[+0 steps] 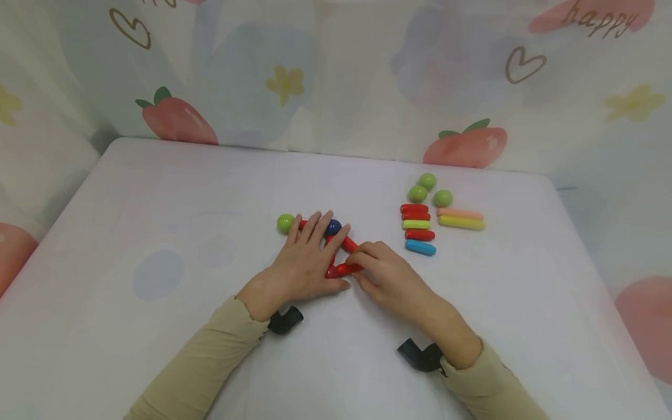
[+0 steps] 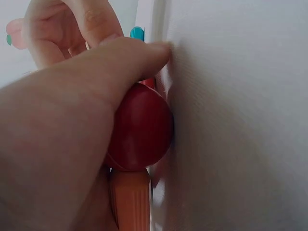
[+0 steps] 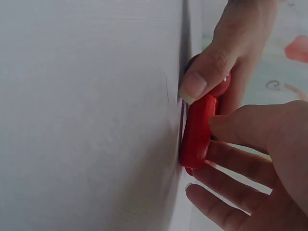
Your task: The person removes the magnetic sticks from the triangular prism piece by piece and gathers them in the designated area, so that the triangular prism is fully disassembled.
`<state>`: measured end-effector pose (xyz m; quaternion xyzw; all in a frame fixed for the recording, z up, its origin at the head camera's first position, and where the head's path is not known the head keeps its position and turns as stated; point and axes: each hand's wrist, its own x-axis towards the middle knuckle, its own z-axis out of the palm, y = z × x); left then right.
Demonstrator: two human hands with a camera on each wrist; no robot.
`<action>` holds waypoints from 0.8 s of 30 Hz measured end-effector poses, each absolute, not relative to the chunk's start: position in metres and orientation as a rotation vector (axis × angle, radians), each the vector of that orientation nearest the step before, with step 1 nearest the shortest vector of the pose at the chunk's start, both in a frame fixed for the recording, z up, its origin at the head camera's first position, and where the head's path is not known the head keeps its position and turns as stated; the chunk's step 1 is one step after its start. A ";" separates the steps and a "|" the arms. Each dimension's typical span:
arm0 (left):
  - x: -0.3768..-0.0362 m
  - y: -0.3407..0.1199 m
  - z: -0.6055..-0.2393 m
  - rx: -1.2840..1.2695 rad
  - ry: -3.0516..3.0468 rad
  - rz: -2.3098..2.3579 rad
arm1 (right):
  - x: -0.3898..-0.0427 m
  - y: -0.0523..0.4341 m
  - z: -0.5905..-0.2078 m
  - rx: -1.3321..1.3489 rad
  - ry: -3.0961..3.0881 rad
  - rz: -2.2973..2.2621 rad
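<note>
We work on the table (image 1: 157,192), a white-covered surface that carries every part. Our left hand (image 1: 304,262) lies flat with fingers straight, pressing down on the red triangle (image 1: 341,256) of sticks so the frame cannot shift; the left wrist view shows its thumb beside a red ball (image 2: 142,127) at the near corner. Our right hand (image 1: 385,274) curls its fingertips round the red stick (image 1: 349,269) at the triangle's near side, pinching it where it meets that ball. Spare sticks (image 1: 418,228) lie in a neat row to the right, well apart, with three green balls (image 1: 427,189) just behind them. A blue ball (image 1: 333,227) and another green ball (image 1: 285,223) mark the frame's far joints.
</note>
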<state>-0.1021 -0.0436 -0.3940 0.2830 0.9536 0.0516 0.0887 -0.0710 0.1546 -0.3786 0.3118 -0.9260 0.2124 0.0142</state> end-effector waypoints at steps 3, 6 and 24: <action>-0.102 -0.045 -0.394 0.849 2.834 0.165 | -0.071 0.152 -0.380 0.967 -2.916 0.643; -0.101 -0.047 -0.393 0.862 2.835 0.165 | -0.071 0.150 -0.382 0.970 -2.951 0.644; -0.103 -0.045 -0.395 0.873 2.837 0.208 | -0.070 0.151 -0.382 1.004 -2.951 0.705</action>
